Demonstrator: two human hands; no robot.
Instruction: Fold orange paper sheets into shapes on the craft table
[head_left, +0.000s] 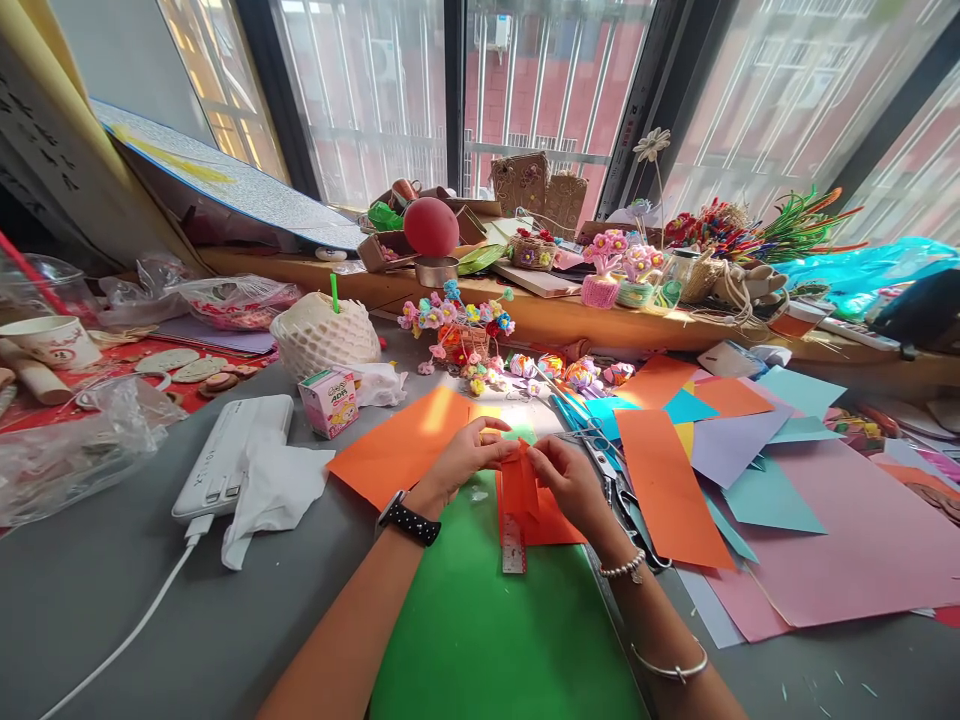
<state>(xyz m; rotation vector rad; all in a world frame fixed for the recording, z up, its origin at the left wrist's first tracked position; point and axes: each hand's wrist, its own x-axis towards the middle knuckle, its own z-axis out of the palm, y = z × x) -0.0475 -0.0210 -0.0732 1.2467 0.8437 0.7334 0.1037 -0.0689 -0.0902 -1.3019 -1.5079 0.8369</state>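
Left hand (469, 460), right hand (566, 478) — pinching folded orange paper (519, 485), green mat (495, 640) below

Passage: you could slide back over the green mat (487, 640) between your forearms (356, 610). Obstacles: scissors (603, 464) beside your right hand (568, 478); flower basket (463, 342) standing beyond both hands.
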